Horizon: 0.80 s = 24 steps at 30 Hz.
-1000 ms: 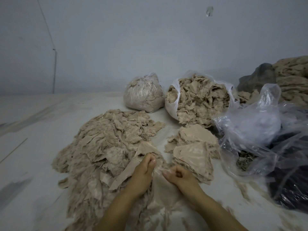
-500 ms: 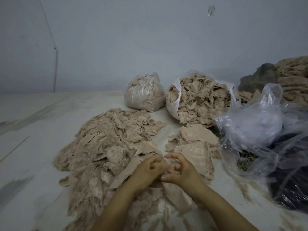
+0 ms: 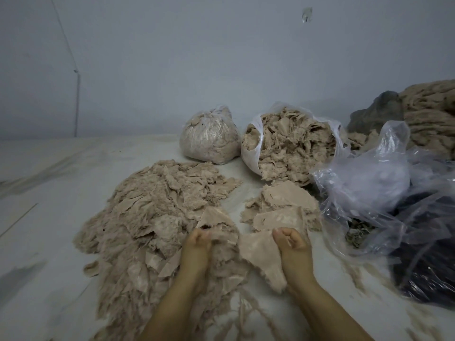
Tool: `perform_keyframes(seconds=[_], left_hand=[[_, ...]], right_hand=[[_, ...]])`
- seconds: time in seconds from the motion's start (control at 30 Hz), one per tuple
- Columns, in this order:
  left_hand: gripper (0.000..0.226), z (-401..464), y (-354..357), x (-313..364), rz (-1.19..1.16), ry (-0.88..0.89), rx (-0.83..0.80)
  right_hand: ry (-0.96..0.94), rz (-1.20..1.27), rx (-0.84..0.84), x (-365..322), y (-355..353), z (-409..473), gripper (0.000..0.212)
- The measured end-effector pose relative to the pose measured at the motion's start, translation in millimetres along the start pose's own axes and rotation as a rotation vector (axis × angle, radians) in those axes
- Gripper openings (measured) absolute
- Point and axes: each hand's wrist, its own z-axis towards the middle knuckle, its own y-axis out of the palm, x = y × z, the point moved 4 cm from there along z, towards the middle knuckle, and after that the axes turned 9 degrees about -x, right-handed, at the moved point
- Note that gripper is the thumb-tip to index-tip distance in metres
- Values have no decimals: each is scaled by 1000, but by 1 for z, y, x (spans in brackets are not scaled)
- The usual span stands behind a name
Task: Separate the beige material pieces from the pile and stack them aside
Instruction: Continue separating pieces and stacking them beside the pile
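The right hand [image 3: 290,242] grips a beige piece [image 3: 261,259] beside the small stack [image 3: 280,207]. The left hand [image 3: 197,244] pinches a scrap [image 3: 222,236] on the big pile [image 3: 152,212].

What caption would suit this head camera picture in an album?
Two hands, left hand and right hand, each grip a beige piece between pile and stack.

Two hands [image 3: 199,244], two filled bags [image 3: 209,139] (one tied), two beige heaps [image 3: 152,212] — loose
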Motion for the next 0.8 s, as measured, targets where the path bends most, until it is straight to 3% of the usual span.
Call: perform_keyframes(seconds=[0.07, 0.2, 0.23, 0.33, 0.37, 0.43, 0.47, 0.53, 0.7, 0.73, 0.8], left_hand=[[32, -1, -12, 1, 156, 24, -21], [17, -11, 2, 1, 560, -188, -541], [17, -13, 5, 5, 631, -210, -592], [55, -9, 15, 17, 508, -46, -512], [56, -12, 22, 21, 399, -11, -505], [22, -17, 36, 22, 221, 22, -484], [16, -19, 41, 22, 173, 37, -437], [35, -18, 42, 16, 159, 58, -357], [25, -14, 21, 16, -40, -24, -273], [25, -11, 16, 17, -71, -33, -258], [26, -9, 15, 20, -99, -46, -281]], right_hand=[[-45, -77, -78, -7, -6, 4, 17], [-19, -165, -311, -11, 7, 5, 12], [-10, -166, -352, -11, 11, 5, 9], [6, -196, -434, -11, 20, 4, 19], [14, -197, -452, -10, 24, 3, 22], [3, -214, -414, -7, 29, 2, 25], [-15, -236, -344, -5, 29, 3, 26], [-39, -271, -183, -2, 20, 6, 26], [-39, -388, 82, -4, -15, 12, 29], [0, -426, 22, -4, -17, 11, 30], [161, -449, -270, 3, -6, 2, 35]])
